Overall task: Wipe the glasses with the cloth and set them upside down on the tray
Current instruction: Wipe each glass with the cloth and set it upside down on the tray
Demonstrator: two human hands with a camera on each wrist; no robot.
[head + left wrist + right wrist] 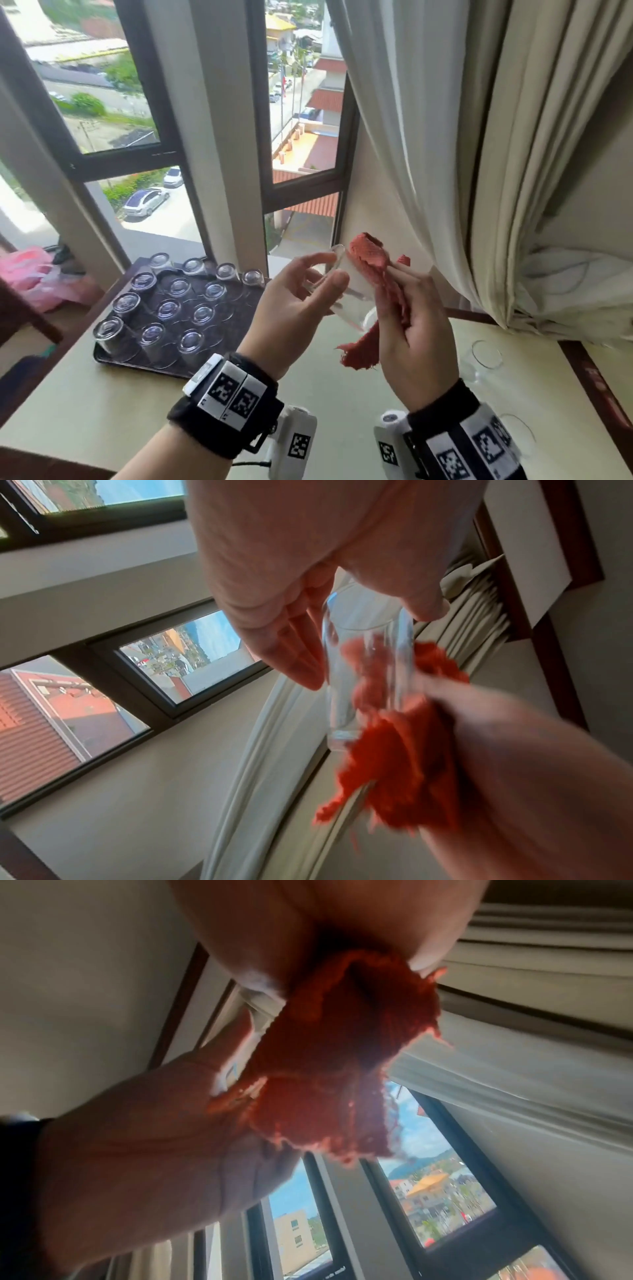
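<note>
Between the two raised hands, a clear, straight-sided drinking glass (337,294) lies tilted in the air, its thick base up and away from the person and its open mouth down toward the right palm. The left hand (294,308) grips the glass near its base, thumb on the near side and fingers curled round the far side. The right hand (416,329) holds a frayed red woven cloth (371,274) against the glass, fingers closed on the fabric; one end of the cloth sticks up past the fingertips and the other hangs ragged below the palm. In the left wrist view the cloth shows through the glass wall, though I cannot tell whether it is pushed inside. To the left of the left hand, a dark rectangular tray (102,356) rests on the pale tabletop (102,411), and on it stand rows of clear glasses turned upside down (171,301). To the right of the right hand, two more clear glasses (483,356) stand mouth up on the table, just below the cream curtain (479,171).
</note>
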